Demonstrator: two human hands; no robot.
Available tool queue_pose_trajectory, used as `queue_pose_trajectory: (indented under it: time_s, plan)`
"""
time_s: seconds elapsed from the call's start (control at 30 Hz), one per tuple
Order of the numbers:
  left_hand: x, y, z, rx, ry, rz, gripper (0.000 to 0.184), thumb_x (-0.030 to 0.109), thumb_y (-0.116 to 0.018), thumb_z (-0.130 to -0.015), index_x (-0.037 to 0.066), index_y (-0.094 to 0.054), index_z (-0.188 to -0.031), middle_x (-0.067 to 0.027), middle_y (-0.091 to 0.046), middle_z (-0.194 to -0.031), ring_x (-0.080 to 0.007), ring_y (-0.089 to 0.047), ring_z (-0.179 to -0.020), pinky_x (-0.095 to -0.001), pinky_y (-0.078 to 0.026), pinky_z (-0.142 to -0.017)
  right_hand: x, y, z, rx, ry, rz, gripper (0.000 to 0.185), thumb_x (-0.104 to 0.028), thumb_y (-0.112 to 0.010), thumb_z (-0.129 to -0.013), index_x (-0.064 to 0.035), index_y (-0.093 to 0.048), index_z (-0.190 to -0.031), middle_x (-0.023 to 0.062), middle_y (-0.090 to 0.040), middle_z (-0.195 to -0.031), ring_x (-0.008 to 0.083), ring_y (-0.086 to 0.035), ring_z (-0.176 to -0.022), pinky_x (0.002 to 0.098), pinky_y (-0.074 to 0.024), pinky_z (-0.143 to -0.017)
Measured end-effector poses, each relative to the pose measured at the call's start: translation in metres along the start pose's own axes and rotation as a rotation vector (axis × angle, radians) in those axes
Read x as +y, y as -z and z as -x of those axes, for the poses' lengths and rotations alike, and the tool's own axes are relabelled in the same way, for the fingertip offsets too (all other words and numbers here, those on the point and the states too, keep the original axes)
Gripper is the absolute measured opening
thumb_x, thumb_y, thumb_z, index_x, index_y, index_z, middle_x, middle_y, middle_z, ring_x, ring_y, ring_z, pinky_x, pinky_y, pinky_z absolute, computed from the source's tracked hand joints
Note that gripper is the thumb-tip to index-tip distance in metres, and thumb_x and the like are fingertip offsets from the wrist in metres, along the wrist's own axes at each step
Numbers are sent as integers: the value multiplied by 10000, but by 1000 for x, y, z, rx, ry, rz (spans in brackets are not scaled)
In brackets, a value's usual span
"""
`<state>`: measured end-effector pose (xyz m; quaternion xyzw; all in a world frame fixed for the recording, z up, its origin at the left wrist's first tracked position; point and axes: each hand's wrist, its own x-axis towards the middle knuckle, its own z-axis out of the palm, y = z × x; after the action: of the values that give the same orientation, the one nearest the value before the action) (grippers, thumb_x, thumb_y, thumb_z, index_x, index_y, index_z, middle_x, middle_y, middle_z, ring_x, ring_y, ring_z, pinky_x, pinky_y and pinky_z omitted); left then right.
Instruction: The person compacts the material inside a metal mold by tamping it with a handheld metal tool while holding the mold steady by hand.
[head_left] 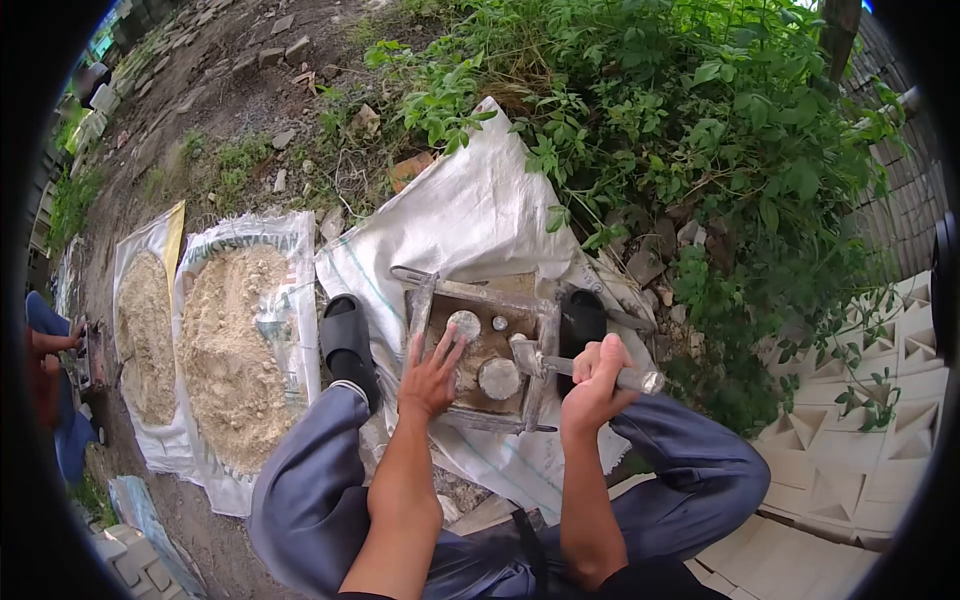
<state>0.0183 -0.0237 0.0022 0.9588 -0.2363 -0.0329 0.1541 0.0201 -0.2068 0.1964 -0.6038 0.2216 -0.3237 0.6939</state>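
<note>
A rectangular frame [548, 340] filled with brown sand sits on a white sack between my feet. Set in the sand are a pale round disc [464, 324], a larger disc [499, 379] and a small metal piece [500, 323]. My left hand [431, 379] reaches over the frame's left side, fingers apart, its fingertips against the lower edge of the upper disc. With fingers wrapped round its handle, my right hand [597, 385] grips a hammer [528, 356]. The hammer's head lies over the frame's right side, close to the larger disc.
Two sacks to the left bear heaps of pale sand [225, 340]. Green plants [650, 130] and rubble border the far side. Patterned pale blocks [850, 430] are stacked at the right. Another person [60, 370] sits at the far left edge. My sandals [348, 345] flank the frame.
</note>
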Motion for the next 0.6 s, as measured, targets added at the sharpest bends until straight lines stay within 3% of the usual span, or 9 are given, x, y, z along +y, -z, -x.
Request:
queue_pose_trajectory:
  time_s: [0.07,0.1,0.17,0.2,0.27,0.43,0.53,0.6]
  plan:
    - [4,-2,-1,21,-19,9,679,182,-497,-872,187,-303,-1523,-33,-200,-1620,-180,-529,-1258,-500,-124,-1208,-3,-8,-2,236,116,65,402,-158,-479,-997,-109,-338,-623,-29,-346,-549,66,-317,-468,264,-236,-432]
    - [3,-4,-2,5,-13,14,681,181,-498,-870,190,-305,-1522,-33,-197,-1621,-179,-519,-1270,-500,-127,-1208,17,-1,-4,241,117,60,402,-158,-479,-997,-109,-338,-623,-29,-346,-549,66,-317,-468,264,-236,-432]
    - [2,1,-2,-49,6,23,689,172,-499,-862,192,-303,-1522,-36,-193,-1622,-174,-489,-1304,-503,-131,-1206,72,18,-9,193,391,155,439,-134,-475,-993,-112,-307,-587,-19,-338,-521,85,-313,-442,280,-252,-433]
    - [1,2,-2,-45,0,19,689,172,-499,-862,192,-303,-1522,-36,-193,-1622,-174,-489,-1304,-503,-131,-1206,68,25,-16,197,395,150,439,-134,-475,-993,-112,-307,-587,-19,-338,-521,85,-313,-442,280,-252,-433]
    - [3,-2,-1,-7,-9,-28,696,161,-493,-855,193,-301,-1523,-37,-194,-1622,-172,-483,-1309,-507,-126,-1207,53,43,-32,-222,134,-157,436,-157,-446,-1023,-93,-347,-604,4,-379,-504,115,-349,-441,298,-355,-509]
    - [3,0,-1,-7,-7,29,702,158,-492,-844,185,-306,-1521,-45,-196,-1621,-178,-474,-1321,-509,-122,-1207,52,45,-48,-238,-36,-88,411,-144,-448,-1015,-86,-372,-615,6,-416,-538,124,-381,-475,307,-371,-523]
    - [4,1,-1,-26,-6,9,705,159,-499,-838,179,-312,-1518,-55,-214,-1615,-182,-474,-1322,-510,-124,-1205,73,56,-60,-518,-5,17,346,-175,-468,-1011,-93,-423,-678,4,-476,-640,117,-439,-573,292,-385,-557]
    - [4,-2,-3,-62,13,6,707,160,-504,-835,177,-315,-1517,-59,-225,-1611,-185,-475,-1321,-511,-126,-1204,77,58,-69,-666,-217,61,382,-165,-438,-1019,-122,-334,-654,-20,-348,-559,96,-370,-525,293,-301,-516]
